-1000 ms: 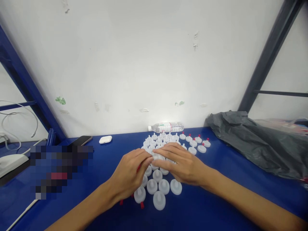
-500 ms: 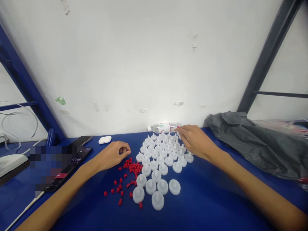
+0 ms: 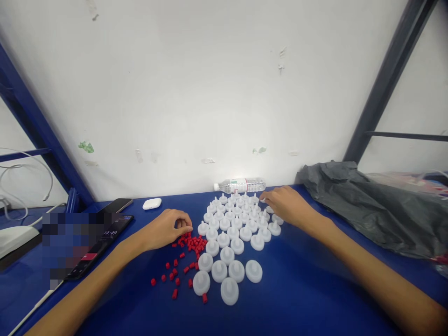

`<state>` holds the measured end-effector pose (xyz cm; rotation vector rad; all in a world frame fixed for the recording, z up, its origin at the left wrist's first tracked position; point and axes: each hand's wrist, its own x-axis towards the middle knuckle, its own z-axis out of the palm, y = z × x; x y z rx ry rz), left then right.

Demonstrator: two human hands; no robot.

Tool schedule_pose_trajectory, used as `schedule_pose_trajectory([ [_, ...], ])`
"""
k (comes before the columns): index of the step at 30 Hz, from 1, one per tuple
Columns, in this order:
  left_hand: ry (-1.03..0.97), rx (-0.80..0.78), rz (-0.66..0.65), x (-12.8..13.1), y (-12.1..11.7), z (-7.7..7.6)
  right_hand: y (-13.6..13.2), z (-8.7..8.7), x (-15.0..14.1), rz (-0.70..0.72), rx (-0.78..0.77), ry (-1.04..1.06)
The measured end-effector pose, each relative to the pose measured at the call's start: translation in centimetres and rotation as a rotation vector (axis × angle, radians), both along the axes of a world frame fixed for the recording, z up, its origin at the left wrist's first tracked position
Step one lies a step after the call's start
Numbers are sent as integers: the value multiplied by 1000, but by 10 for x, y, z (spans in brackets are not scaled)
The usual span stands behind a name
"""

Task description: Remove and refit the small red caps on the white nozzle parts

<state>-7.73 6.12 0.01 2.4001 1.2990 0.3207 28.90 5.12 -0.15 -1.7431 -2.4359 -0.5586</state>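
White round plastic caps with short spouts point(image 3: 237, 246) stand in a dense cluster on the blue table point(image 3: 297, 289). Beside them on the left lies a loose heap of small red plastic caps point(image 3: 196, 244), with several scattered nearer to me. My left hand point(image 3: 171, 228) rests at the heap's far edge, thumb and fingertips pinched together over the red caps; whether one is between them is hidden. At the back right of the cluster, my right hand point(image 3: 282, 203) has its fingers closed at a white spouted cap point(image 3: 263, 200), which they partly cover.
A clear plastic bottle point(image 3: 240, 185) lies along the wall behind the cluster. A white earbud case point(image 3: 151, 204) and two phones point(image 3: 105, 238) point(image 3: 119, 205) are on the left. A crumpled dark grey plastic bag point(image 3: 364, 210) fills the right, near a metal post point(image 3: 374, 88).
My left hand has lowered onto the red heap, its fingertips closing. My right hand has come down and slightly right from the bottle; the red bit at its fingertips no longer shows.
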Motion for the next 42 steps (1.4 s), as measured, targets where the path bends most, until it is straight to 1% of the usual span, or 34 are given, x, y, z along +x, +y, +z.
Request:
schedule_pose_trajectory([
  [8, 6, 13, -9, 0, 0, -1, -4, 3, 0, -14, -47, 118],
  [17, 22, 9, 0, 0, 1, -3, 3, -3, 5, 7, -107, 210],
  [20, 20, 1, 11, 0, 2, -4, 2, -1, 5, 12, -92, 220],
  [24, 7, 1, 12, 0, 2, -6, -3, 7, 4, 26, -43, 228],
  [27, -4, 18, 11, 0, 2, -8, -6, 11, 1, 32, -85, 230],
  [30, -11, 36, 10, -1, 2, -11, -8, 9, -4, 45, -146, 208],
  [36, -23, 66, 0, -2, 2, -13, -5, 1, -6, 56, -166, 187],
  [42, -40, 115, -11, -1, 2, -12, -5, 2, -5, 55, -177, 197],
])
